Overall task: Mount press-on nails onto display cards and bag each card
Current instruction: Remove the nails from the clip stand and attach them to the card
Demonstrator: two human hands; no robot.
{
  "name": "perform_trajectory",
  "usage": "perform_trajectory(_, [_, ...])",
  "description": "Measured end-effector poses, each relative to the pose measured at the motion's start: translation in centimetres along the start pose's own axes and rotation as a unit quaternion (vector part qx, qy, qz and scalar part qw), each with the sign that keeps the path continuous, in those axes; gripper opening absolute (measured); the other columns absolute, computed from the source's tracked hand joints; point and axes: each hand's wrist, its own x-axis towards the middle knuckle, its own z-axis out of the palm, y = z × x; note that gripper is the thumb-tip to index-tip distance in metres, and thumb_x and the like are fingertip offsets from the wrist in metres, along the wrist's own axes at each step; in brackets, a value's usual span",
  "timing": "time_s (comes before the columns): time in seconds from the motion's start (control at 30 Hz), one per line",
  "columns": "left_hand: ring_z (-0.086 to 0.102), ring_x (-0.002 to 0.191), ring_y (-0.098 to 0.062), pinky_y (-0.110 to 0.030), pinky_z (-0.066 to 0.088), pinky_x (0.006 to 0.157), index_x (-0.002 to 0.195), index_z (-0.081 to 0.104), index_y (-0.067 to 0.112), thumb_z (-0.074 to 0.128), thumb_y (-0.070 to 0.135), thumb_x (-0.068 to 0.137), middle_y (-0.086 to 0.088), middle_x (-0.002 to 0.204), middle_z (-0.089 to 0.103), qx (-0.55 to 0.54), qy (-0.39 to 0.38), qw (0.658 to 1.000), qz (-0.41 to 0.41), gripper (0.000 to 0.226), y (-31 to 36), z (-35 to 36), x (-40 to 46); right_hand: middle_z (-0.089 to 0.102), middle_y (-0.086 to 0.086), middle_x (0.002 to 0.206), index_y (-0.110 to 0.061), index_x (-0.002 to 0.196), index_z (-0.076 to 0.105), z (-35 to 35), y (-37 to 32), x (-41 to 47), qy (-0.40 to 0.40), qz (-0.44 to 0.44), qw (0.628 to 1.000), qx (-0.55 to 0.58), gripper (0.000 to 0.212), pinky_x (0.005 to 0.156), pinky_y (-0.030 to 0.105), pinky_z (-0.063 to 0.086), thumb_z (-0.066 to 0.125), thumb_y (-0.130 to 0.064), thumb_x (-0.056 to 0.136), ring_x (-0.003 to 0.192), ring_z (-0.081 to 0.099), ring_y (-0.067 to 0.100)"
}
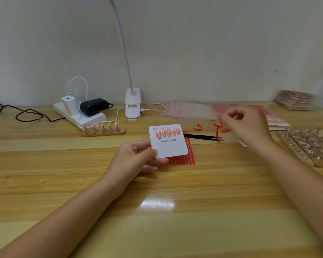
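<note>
Display card (169, 141) with five nails mounted, held above desk (175, 229) centre, unbagged.
Left hand (138, 157) fingers pinching near-left corner; right hand (244, 125) fingers curled at far-right bags (190, 110), contents indiscernible. Judged light, stiff; nails likely dislodged if rubbed, so edge grip advised.

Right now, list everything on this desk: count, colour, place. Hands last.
display card: one, white, five pink nails mounted along its top, held above the desk centre.
red strip sheet: one, under the card.
tweezers: one, black, right of the card.
nail stand bar: one, wooden, five pink nails on pegs, left of the card.
empty stands: many, metal on wood, far right.
clear bags: a pile, red-edged, back right.
stacked cards: one blurred stack, back right corner.
lamp: one, white, back centre.
power strip: one, white, with white and black adapters, back left.
desk: one, light wood.
left hand: grips the card.
right hand: fingers curled above the bags; its hold is unclear.
</note>
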Motion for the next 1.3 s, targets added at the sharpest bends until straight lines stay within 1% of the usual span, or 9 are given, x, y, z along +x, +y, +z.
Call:
perform_trajectory(0.2, [0.071, 0.08, -0.015, -0.016, 0.052, 0.053, 0.095, 0.061, 0.029, 0.052, 0.003, 0.091, 0.008, 0.089, 0.074, 0.008, -0.015, 1.0, -0.003, 0.028, -0.1, -0.3, 0.1, 0.063, -0.01, 0.076, -0.021, 0.066, 0.061, 0.1, 0.7, 2.5, -0.063, 0.03, 0.994, -0.086, 0.021, 0.054, 0.02, 0.035, 0.058, -0.013, 0.086, 0.061, 0.054, 0.003])
perform_trajectory(0.33, [0.071, 0.078, -0.016, -0.017, 0.053, 0.053, 0.094, 0.06, 0.031, 0.052, 0.003, 0.091, 0.009, 0.089, 0.073, 0.012, -0.027, 1.0, -0.008, 0.029, 0.0, -0.2, 0.2, 0.062, 0.008, 0.116, -0.008, 0.104, 0.067, 0.7, 0.5, 3.8, -0.108, 0.04, 0.979, -0.169, 0.023, 0.078, 0.023, 0.038, 0.05, -0.004, 0.09, 0.104, 0.057, 0.023])
perform_trajectory(0.43, [0.071, 0.076, -0.016, -0.017, 0.053, 0.053, 0.095, 0.059, 0.03, 0.052, 0.003, 0.091, 0.007, 0.089, 0.074, 0.015, -0.032, 0.999, -0.016, 0.029, 0.1, -0.3, 0.3, 0.058, 0.008, 0.126, -0.01, 0.115, 0.063, 1.0, 0.0, 3.9, -0.111, 0.017, 0.971, -0.209, 0.031, 0.082, 0.027, 0.041, 0.044, -0.002, 0.091, 0.111, 0.055, 0.026])
perform_trajectory(0.6, [0.072, 0.074, -0.019, -0.019, 0.053, 0.052, 0.104, 0.055, 0.029, 0.054, 0.004, 0.09, 0.007, 0.087, 0.074, 0.031, -0.038, 0.998, -0.044, 0.029, 0.6, -0.4, 0.5, 0.065, -0.002, 0.097, -0.015, 0.106, 0.067, 1.1, -1.0, 3.4, -0.098, -0.086, 0.966, -0.221, 0.023, 0.07, 0.026, 0.041, 0.051, -0.018, 0.09, 0.091, 0.058, 0.018])
perform_trajectory(0.67, [0.071, 0.07, -0.019, -0.019, 0.053, 0.049, 0.117, 0.051, 0.027, 0.054, 0.004, 0.09, 0.007, 0.085, 0.074, 0.05, -0.032, 0.997, -0.054, 0.036, 1.0, -0.7, 0.6, 0.058, -0.013, 0.082, -0.017, 0.099, 0.068, 1.2, -1.5, 3.0, -0.203, -0.092, 0.955, -0.197, 0.017, 0.061, 0.022, 0.039, 0.055, -0.022, 0.087, 0.078, 0.055, 0.008])
perform_trajectory(0.77, [0.071, 0.066, -0.02, -0.02, 0.052, 0.046, 0.136, 0.042, 0.017, 0.055, 0.005, 0.089, 0.008, 0.083, 0.074, 0.096, -0.036, 0.992, -0.075, 0.051, 1.4, -0.9, 0.5, 0.057, -0.012, 0.09, -0.021, 0.103, 0.066, 1.9, -2.1, 2.3, -0.334, -0.094, 0.903, -0.255, 0.021, 0.066, 0.021, 0.045, 0.059, -0.023, 0.083, 0.083, 0.054, 0.008])
perform_trajectory(0.93, [0.066, 0.048, -0.019, -0.019, 0.045, 0.038, 0.144, 0.029, 0.014, 0.048, 0.011, 0.092, 0.009, 0.064, 0.07, 0.209, -0.016, 0.976, -0.051, 0.055, 1.4, -0.8, 0.5, 0.049, -0.011, 0.082, -0.02, 0.106, 0.061, 3.2, -2.8, 2.2, -0.346, -0.121, 0.868, -0.336, 0.024, 0.054, 0.018, 0.038, 0.06, -0.019, 0.083, 0.076, 0.051, 0.009])
perform_trajectory(1.1, [0.056, 0.038, -0.012, -0.016, 0.037, 0.036, 0.143, 0.032, 0.017, 0.045, 0.017, 0.093, 0.008, 0.058, 0.068, 0.298, -0.001, 0.955, -0.001, 0.052, 1.1, -1.1, 0.7, 0.046, -0.008, 0.077, -0.021, 0.082, 0.052, 3.4, -3.3, 2.0, -0.347, -0.137, 0.85, -0.373, 0.013, 0.051, 0.023, 0.037, 0.064, -0.017, 0.078, 0.072, 0.053, 0.015])
perform_trajectory(1.3, [0.049, 0.035, -0.007, -0.025, 0.042, 0.047, 0.134, 0.045, 0.025, 0.05, 0.027, 0.091, 0.008, 0.058, 0.068, 0.339, 0.051, 0.939, 0.02, 0.043, 0.7, -1.7, 1.1, 0.044, -0.003, 0.065, -0.018, 0.065, 0.04, 2.8, -3.5, 2.3, -0.197, -0.181, 0.936, -0.23, 0.025, 0.051, 0.026, 0.031, 0.06, -0.013, 0.079, 0.06, 0.043, 0.016])
